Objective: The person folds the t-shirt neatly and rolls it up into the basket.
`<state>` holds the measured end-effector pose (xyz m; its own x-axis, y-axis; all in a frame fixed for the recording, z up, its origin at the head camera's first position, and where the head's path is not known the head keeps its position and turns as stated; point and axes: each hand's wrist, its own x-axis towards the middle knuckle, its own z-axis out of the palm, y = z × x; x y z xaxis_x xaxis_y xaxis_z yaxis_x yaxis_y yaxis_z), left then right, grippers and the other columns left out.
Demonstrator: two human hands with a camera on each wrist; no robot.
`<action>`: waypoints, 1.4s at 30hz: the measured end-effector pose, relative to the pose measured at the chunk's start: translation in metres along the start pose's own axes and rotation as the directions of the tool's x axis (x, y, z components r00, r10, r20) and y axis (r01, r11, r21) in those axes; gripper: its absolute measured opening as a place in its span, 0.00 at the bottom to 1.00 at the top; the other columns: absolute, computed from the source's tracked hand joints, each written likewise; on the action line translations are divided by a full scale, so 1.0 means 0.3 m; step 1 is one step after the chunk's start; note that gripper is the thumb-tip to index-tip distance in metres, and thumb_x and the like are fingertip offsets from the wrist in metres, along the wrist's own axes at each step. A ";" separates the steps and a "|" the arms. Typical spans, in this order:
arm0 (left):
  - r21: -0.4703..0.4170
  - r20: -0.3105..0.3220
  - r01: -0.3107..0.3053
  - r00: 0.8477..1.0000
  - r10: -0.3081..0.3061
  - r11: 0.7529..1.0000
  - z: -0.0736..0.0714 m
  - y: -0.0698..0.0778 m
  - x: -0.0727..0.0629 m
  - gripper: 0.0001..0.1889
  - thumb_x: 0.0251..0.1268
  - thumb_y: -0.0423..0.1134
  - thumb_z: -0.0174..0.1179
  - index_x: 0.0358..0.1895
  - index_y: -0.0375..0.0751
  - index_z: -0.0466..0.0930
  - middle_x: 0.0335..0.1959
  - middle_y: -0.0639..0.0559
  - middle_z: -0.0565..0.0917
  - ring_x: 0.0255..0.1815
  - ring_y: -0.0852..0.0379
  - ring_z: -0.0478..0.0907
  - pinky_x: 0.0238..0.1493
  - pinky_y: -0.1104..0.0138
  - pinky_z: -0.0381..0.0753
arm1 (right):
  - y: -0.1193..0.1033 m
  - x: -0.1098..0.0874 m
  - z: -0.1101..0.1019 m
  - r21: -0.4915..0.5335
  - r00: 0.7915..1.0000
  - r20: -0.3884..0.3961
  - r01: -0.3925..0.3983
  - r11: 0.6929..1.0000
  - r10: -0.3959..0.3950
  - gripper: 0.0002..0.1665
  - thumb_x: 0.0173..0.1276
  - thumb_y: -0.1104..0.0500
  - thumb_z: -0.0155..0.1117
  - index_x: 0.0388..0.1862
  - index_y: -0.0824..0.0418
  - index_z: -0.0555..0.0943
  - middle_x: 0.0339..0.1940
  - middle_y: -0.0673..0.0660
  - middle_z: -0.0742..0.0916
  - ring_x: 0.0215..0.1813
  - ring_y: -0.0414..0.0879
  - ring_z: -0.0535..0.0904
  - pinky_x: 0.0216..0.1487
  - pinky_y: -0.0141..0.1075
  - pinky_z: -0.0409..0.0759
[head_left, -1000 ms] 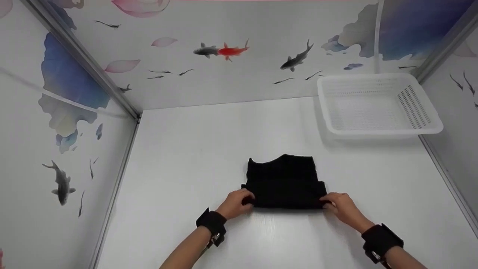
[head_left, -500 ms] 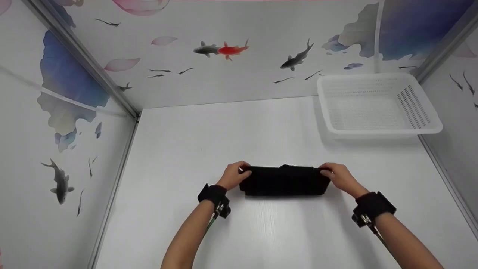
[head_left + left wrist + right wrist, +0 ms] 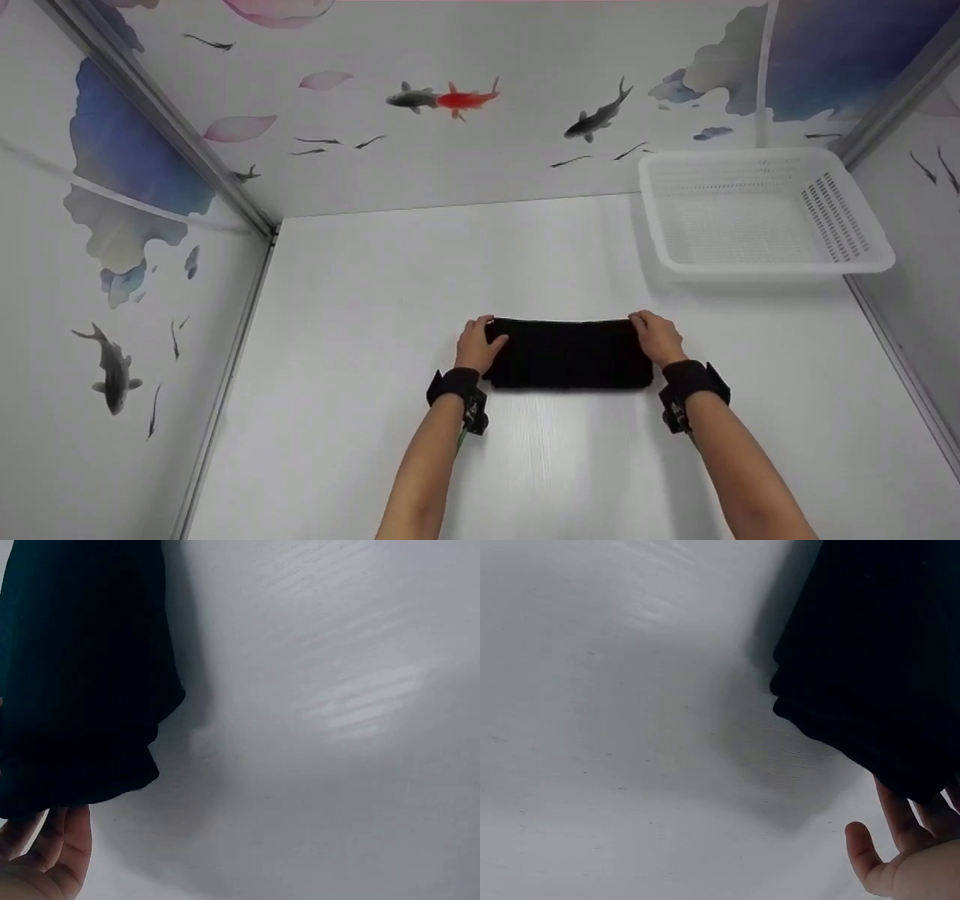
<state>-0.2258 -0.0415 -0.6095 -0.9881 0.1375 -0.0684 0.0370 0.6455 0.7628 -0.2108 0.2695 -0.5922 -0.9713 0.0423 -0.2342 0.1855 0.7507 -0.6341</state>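
A black garment, folded into a neat wide rectangle, lies at the middle of the white table. My left hand holds its left end, thumb over the top near the far corner. At the opposite end my right hand grips the far right corner. In the left wrist view, fingers reach under the edge of the dark cloth. The right wrist view has stacked fold layers along the cloth, with fingertips tucked beneath it and hidden.
A white perforated plastic basket stands at the back right of the table. White panels printed with fish and petals close off the back and both sides. Black bands circle both wrists.
The garment's near part has been folded away from me over the rest, making a narrower rectangle. Both hands moved forward from its near corners to the far corners.
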 end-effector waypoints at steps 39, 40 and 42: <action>-0.293 0.013 0.266 0.962 -0.274 0.919 0.059 0.104 -0.095 0.39 0.65 0.48 0.61 0.67 0.19 0.61 0.64 0.26 0.70 0.65 0.33 0.68 0.64 0.50 0.69 | -0.046 -0.160 0.027 0.386 0.973 0.043 -0.227 0.894 0.229 0.46 0.72 0.49 0.58 0.69 0.83 0.54 0.68 0.80 0.65 0.69 0.70 0.62 0.68 0.54 0.63; -0.304 -0.004 0.236 0.969 -0.249 0.923 0.054 0.115 -0.088 0.38 0.65 0.48 0.61 0.67 0.20 0.62 0.63 0.26 0.71 0.64 0.34 0.69 0.63 0.50 0.70 | -0.052 -0.164 0.011 0.389 0.975 0.027 -0.215 0.896 0.222 0.45 0.71 0.49 0.58 0.69 0.83 0.56 0.67 0.80 0.67 0.68 0.69 0.65 0.67 0.53 0.65; -0.328 -0.028 0.192 0.977 -0.213 0.925 0.044 0.138 -0.067 0.36 0.64 0.48 0.61 0.66 0.21 0.65 0.61 0.28 0.73 0.62 0.36 0.72 0.62 0.51 0.72 | -0.067 -0.171 -0.027 0.410 0.977 -0.002 -0.192 0.892 0.212 0.43 0.72 0.48 0.59 0.67 0.81 0.59 0.64 0.79 0.70 0.64 0.67 0.69 0.63 0.52 0.71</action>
<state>-0.2024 -0.0078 -0.5851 -0.9771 -0.0239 -0.2112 -0.2045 0.3776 0.9031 -0.1661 0.2577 -0.5614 -0.9102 0.2014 -0.3619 0.4135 0.3909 -0.8223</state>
